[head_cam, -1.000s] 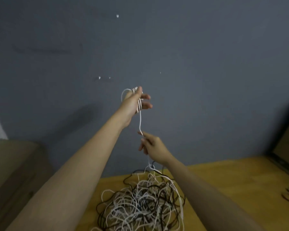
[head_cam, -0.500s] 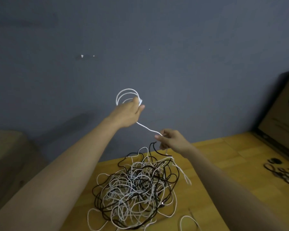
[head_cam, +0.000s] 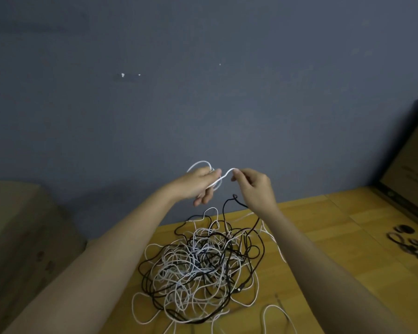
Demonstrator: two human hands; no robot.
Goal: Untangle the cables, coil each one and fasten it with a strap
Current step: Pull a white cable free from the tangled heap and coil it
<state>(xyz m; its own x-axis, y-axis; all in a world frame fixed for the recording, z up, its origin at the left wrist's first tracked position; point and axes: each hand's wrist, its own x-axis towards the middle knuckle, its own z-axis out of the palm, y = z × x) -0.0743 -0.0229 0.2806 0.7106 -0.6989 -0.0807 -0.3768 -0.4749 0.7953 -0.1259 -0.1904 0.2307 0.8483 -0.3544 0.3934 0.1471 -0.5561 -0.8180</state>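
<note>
My left hand (head_cam: 197, 184) holds a small coil of white cable (head_cam: 201, 164) raised in front of the grey wall. A short run of the same white cable bends over to my right hand (head_cam: 255, 188), which pinches it between thumb and fingertip beside the left hand. Below both hands a big tangle of white and black cables (head_cam: 200, 268) lies on the wooden table (head_cam: 323, 237). A black loop (head_cam: 229, 201) sticks up from the tangle under my right wrist.
Dark rings that look like straps (head_cam: 413, 242) lie on the table at the right. A cardboard box (head_cam: 410, 169) leans at the far right, another box (head_cam: 22, 237) stands at the left. A thin tie (head_cam: 281, 307) lies near the front edge.
Both hands have come down from high up. My right hand has moved up along the white cable and closer to the left hand, so the free run between them is shorter.
</note>
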